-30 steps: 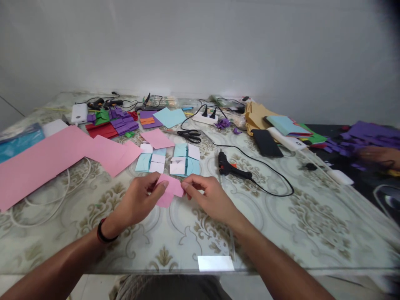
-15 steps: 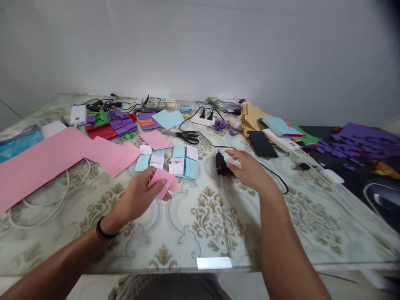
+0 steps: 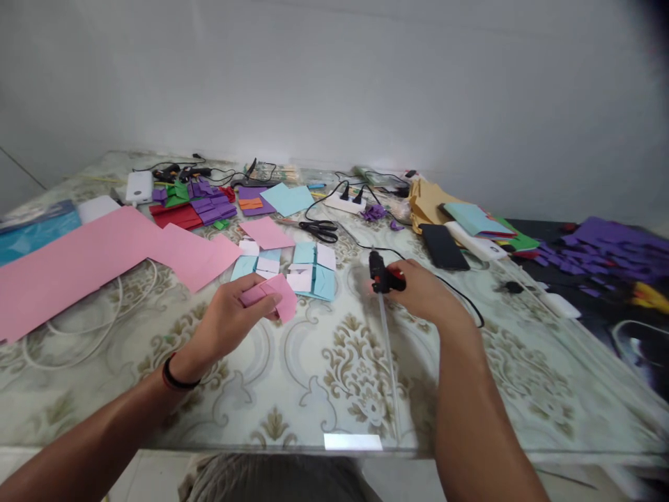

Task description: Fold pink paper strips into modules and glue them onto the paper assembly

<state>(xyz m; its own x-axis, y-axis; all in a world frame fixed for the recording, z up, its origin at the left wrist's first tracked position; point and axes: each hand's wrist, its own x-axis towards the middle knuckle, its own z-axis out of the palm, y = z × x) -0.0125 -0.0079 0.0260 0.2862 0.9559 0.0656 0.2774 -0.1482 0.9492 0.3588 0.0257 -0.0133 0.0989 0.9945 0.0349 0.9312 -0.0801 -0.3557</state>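
My left hand [image 3: 235, 312] pinches a folded piece of pink paper [image 3: 285, 298] between thumb and fingers. To its right, my right hand [image 3: 418, 289] is closed round the handle of a black glue gun [image 3: 378, 270]. A long clear glue stick [image 3: 387, 355] sticks out of the gun's back end toward me. Behind the left hand lie light blue and white folded paper pieces [image 3: 325, 281] and a pink paper square [image 3: 266, 232]. Black-handled scissors [image 3: 320, 230] rest farther back.
Large pink sheets [image 3: 78, 268] and a white cable [image 3: 121, 307] cover the left side. At the back are purple folded papers [image 3: 212, 203] and a white power strip [image 3: 342, 202]. A black phone [image 3: 444, 246], brown envelopes [image 3: 426, 199] and purple paper strips [image 3: 611, 244] lie to the right.
My right hand, fingers spread beside the glue gun before, has closed on its handle, and the gun has tilted. My left hand has turned the pink paper slightly.
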